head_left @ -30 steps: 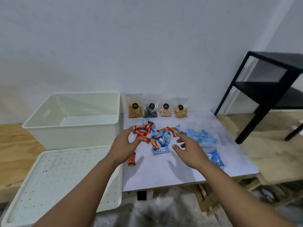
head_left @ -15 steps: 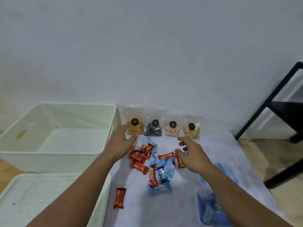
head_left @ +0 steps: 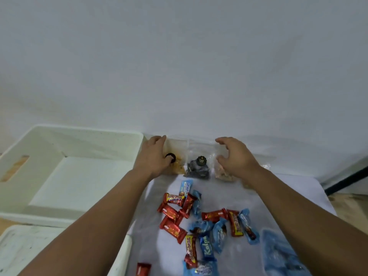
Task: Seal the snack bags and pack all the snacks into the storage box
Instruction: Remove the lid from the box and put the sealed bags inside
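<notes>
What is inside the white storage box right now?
The storage box shows a bare white floor and walls, with no snacks inside. Its near-right corner is covered by the left forearm, so that part cannot be checked.

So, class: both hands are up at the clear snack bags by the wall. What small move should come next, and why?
Probably close the left hand on the orange snack bag it already covers and lift it clear for sealing; the right hand hovers open, and the storage box holds nothing yet.
</notes>
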